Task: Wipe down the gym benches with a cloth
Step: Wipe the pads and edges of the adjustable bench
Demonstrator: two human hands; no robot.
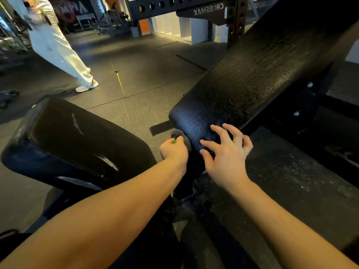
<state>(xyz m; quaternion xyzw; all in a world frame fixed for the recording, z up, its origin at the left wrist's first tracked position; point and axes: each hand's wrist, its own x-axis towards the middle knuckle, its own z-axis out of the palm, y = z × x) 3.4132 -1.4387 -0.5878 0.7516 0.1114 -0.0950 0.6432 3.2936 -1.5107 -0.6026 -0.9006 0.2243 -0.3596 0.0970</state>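
**Inspector:** Left hand, state of grip?

**Assessor:** The left hand (173, 151) is clenched round a grey cloth (181, 135). A small green bit (174, 141) shows at the knuckles; what it is cannot be told.

**Inspector:** Where is the cloth?

**Assessor:** It sits in the gap between the seat pad (68, 140) and the back pad (252, 74), bunched against the back pad's lower left corner. Most of it is hidden by the hand.

**Inspector:** Right hand?

**Assessor:** The right hand (226, 154) grasps nothing. Its fingers are spread and slightly bent, with the fingertips (206, 143) resting on the lower end of the back pad. It lies just beside the left hand, and the two do not touch.

**Inspector:** Condition of the pads?

**Assessor:** Both are black. The back pad is tilted, rising toward the upper right, and its surface is textured with a sheen. The seat pad is also tilted and carries a few pale streaks on its face.

**Inspector:** What supports them?

**Assessor:** A black metal frame (303, 105) runs under the back pad, with two bolt heads showing on it.

**Inspector:** Surroundings?

**Assessor:** The floor (147, 78) is dark rubber laid in tiles, with a yellow line along one seam and pale specks at the right. Behind the bench stands a black rack (236, 22) with rows of holes. A person (56, 45) in white trousers and pale shoes is at the upper left, blurred, well apart from the bench.
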